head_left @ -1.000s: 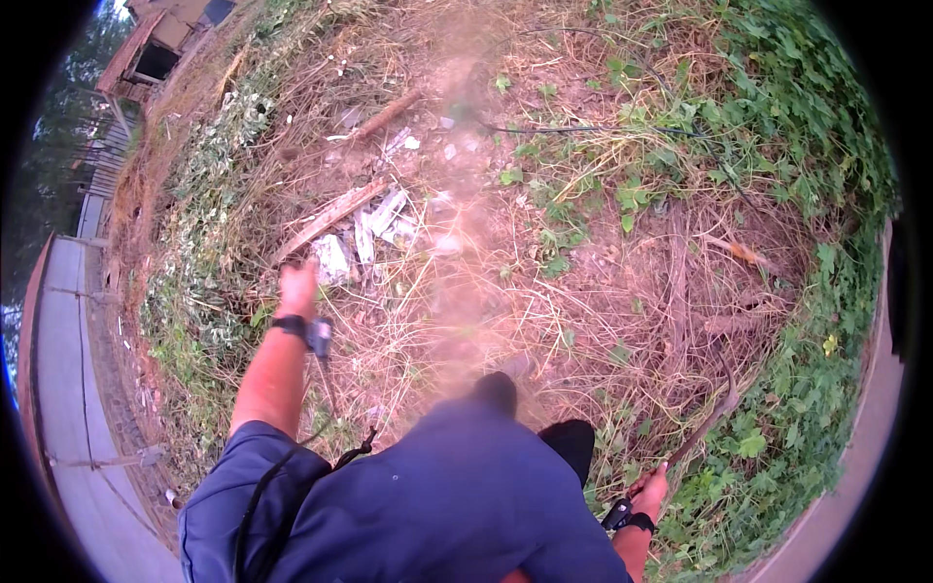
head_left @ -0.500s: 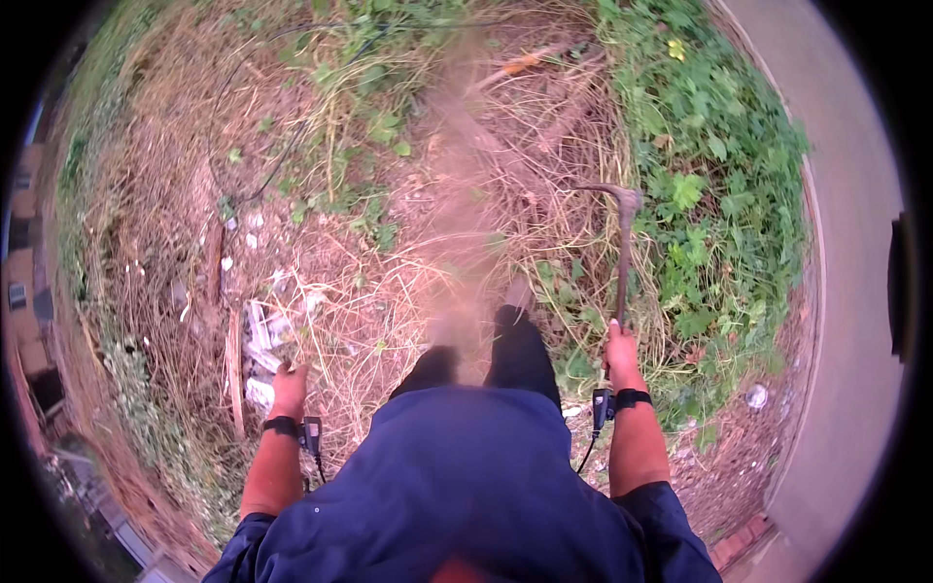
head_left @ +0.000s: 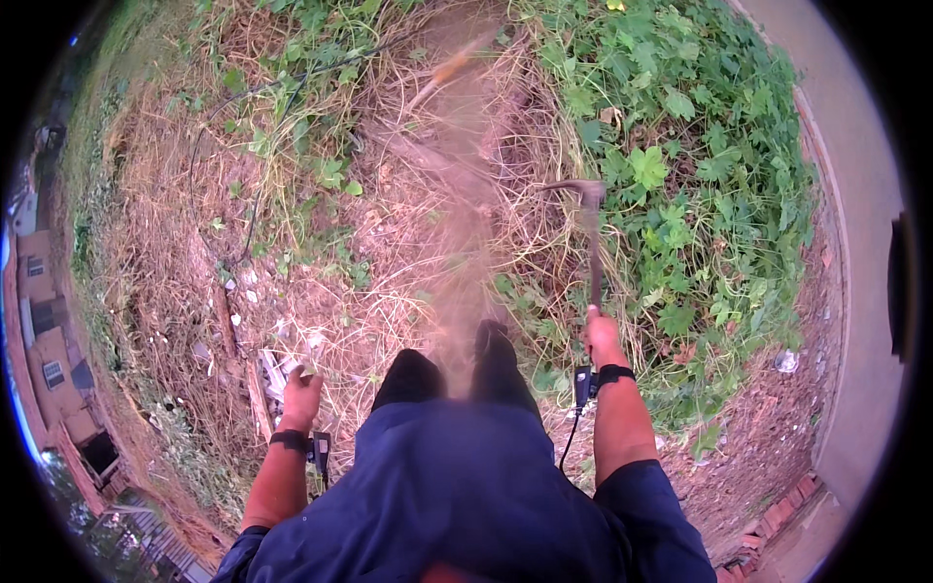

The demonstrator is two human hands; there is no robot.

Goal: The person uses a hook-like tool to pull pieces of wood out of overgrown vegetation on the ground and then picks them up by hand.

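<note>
- Dark, slim-handled pick with a curved metal head (head_left: 594, 248) extends ahead of the person's right side, its long axis running nearly straight away from the body; the head sits crosswise at the far end, its narrow tip pointing left.
- The right hand (head_left: 604, 337) is the nearer one, its fingers wrapped around the near end of the handle, so that the tool lies directly forward of them. Whether the head touches the ground or hovers, I cannot tell.
- The left hand (head_left: 302, 396) is well apart from the pick, low on the person's left, with its fingers curled. A small pale patch shows at the fingertips; I cannot tell whether they grip it or it lies behind them.
- Broad brown ground covered in tangled dry stalks (head_left: 389, 257) spreads beneath both hands, uneven-looking and partly veiled by a blurred streak down the middle.
- A thick mass of green, leafy vines (head_left: 680, 194) fills the right side; the pick's head is over the border where leaves meet stalks.
- A smooth grey concrete strip (head_left: 865, 272) curves along the right, beyond the vines.
- A long, weathered wooden board (head_left: 259, 400) lies just left of the left hand, pointing roughly forward.
- White, flat broken fragments (head_left: 274, 372) lie between that board and the left hand.
</note>
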